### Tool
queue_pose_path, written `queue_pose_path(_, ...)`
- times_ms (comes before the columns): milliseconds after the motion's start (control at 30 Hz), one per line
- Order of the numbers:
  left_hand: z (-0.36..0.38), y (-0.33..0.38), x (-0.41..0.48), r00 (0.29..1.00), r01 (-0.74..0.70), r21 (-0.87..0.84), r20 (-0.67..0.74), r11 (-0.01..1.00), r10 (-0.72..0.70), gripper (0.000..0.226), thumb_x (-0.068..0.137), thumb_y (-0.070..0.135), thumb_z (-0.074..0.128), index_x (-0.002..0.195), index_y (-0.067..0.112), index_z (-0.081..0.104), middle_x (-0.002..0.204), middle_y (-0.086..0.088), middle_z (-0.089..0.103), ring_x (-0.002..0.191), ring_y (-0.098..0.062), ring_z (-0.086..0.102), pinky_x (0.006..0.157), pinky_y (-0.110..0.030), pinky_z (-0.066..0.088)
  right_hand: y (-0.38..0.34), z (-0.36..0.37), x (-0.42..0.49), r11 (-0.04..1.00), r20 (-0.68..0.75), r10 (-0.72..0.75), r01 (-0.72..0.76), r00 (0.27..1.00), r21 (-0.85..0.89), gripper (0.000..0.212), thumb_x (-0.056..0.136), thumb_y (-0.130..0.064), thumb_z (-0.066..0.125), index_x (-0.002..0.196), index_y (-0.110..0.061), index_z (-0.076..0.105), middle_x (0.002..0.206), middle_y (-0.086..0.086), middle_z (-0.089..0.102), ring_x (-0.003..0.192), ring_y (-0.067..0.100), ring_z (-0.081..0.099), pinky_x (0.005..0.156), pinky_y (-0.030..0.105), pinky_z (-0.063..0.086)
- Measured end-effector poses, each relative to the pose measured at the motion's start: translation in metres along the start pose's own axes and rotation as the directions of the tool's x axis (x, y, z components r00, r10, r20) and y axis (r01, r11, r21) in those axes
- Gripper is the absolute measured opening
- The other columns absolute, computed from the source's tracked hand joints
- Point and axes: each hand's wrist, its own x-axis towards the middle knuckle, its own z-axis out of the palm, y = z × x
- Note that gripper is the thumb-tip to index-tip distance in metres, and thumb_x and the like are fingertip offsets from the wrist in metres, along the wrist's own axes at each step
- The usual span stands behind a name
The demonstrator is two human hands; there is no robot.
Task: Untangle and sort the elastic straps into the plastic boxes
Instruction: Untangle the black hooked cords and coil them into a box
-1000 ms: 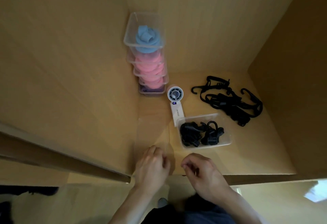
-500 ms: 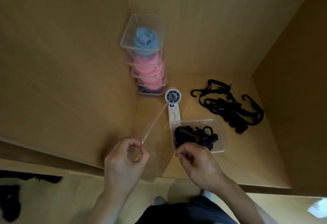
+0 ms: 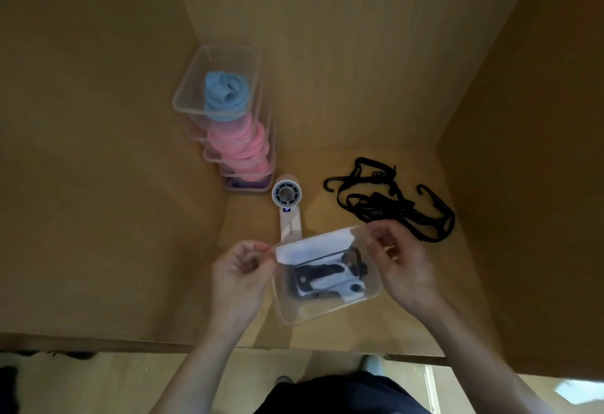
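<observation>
Lid (image 3: 313,247) has moved from left of the box (image 3: 327,314) to above it, tilted, not yet seated. Left hand (image 3: 242,269) pinches its left corner and right hand (image 3: 402,260) pinches the right. Sorted straps (image 3: 313,274) lie inside. The tangle (image 3: 392,204) sits further right, untouched. Likely closing this box; the tangle still needs sorting.

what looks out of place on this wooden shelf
The white handheld fan lies between the stacked clear boxes and the clear plastic box of black straps; it is neither strap nor box. A tangle of black hooked straps lies loose to its right.
</observation>
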Motion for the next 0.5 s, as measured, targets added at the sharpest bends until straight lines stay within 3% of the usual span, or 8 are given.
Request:
queue_pose_path(133,0.015,-0.017,0.012,0.999,0.051,-0.004,-0.006,0.999,-0.051,0.011,0.086,-0.005,0.069,0.086,0.007,0.068,0.068,-0.003,0.070,0.062,-0.009,0.064,0.063,-0.019,0.050,0.020,0.003,0.000,0.996,-0.049,0.084,-0.083,0.995,0.021,0.014,0.096,-0.010,0.063,0.096,-0.024,0.064,0.088,-0.007,0.067,0.075,0.000,0.059,0.060,0.007,0.043)
queue_pose_path(333,0.037,-0.042,0.036,0.995,-0.085,0.219,-0.023,0.972,0.093,0.016,0.092,0.008,0.068,0.085,0.023,0.069,0.081,0.007,0.070,0.071,0.006,0.062,0.067,-0.007,0.046,0.042,0.020,0.014,0.982,-0.134,0.177,-0.183,0.975,-0.037,0.011,0.095,-0.011,0.062,0.095,-0.023,0.063,0.096,0.003,0.066,0.077,0.006,0.059,0.063,0.006,0.043)
queue_pose_path(500,0.039,-0.062,0.045,0.990,-0.139,0.401,0.026,0.906,0.140,0.007,0.093,0.019,0.068,0.094,0.025,0.069,0.097,0.005,0.062,0.085,-0.003,0.060,0.079,-0.016,0.045,0.041,0.030,0.018,0.981,-0.193,0.176,-0.189,0.965,-0.050,0.012,0.095,-0.010,0.062,0.094,-0.022,0.066,0.092,0.004,0.065,0.075,0.001,0.055,0.062,0.001,0.038)
